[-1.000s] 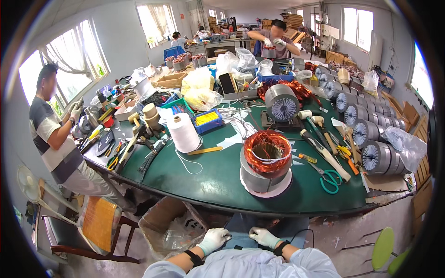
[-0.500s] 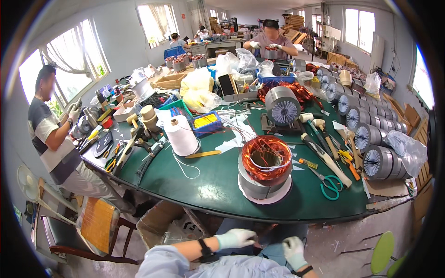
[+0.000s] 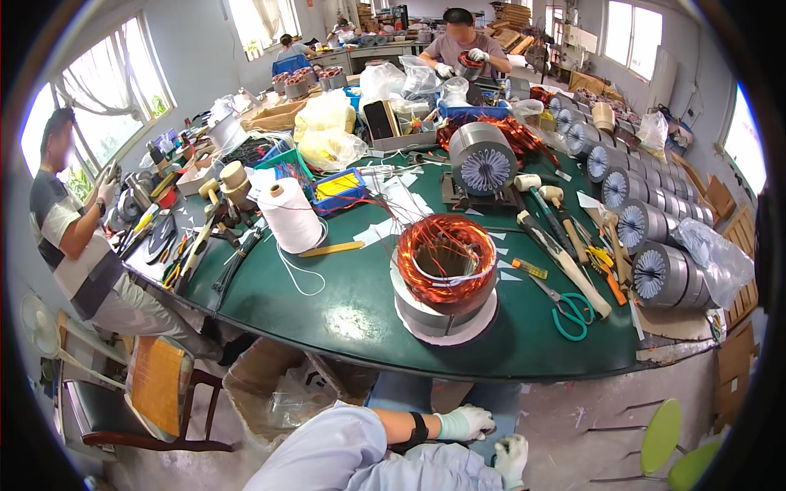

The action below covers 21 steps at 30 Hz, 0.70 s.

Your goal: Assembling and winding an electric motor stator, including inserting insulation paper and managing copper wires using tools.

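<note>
Your left hand [image 3: 467,423] and right hand [image 3: 512,458], both in white gloves, sit low below the near edge of the green table [image 3: 344,303], close together but apart, holding nothing; the left fingers are loosely curled. Nearest to them, the stator with copper windings [image 3: 446,274] stands upright on the table, just in from that edge. Left of the stator stands a white thread cone [image 3: 290,216], with a pencil [image 3: 331,248] between them. Right of it lie green-handled scissors [image 3: 567,309] and wooden mallets [image 3: 557,237]; behind it another stator [image 3: 483,157] lies on its side
</note>
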Motion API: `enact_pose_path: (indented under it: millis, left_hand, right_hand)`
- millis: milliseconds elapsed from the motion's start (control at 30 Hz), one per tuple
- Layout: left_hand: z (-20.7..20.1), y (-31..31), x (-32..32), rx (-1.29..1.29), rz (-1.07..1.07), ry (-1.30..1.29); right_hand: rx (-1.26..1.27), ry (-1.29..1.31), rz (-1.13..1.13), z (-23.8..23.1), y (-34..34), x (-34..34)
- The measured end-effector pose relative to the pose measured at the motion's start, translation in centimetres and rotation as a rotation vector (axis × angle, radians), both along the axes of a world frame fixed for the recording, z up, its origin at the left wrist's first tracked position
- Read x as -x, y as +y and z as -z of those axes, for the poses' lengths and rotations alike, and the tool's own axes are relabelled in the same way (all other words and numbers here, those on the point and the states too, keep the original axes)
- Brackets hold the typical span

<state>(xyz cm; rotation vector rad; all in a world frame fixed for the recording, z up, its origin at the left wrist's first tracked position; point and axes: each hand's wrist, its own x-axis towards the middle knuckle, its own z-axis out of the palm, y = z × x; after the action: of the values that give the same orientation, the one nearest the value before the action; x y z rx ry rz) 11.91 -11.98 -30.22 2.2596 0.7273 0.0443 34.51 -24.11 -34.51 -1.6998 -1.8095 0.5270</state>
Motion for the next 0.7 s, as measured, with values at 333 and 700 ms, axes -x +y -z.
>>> enact_pose_path:
  millis: [333, 700]
  left_hand:
    - [-1.2, 0.5, 0.1, 0.185, -0.236, -0.117]
    - [-1.4, 1.6, 2.8, 0.298, -0.213, -0.051]
  right_hand:
    - [0.058, 0.009, -0.073, -3.5, 2.6, 0.3]
    - [0.277, -0.063, -0.241, -7.6, 5.2, 0.5]
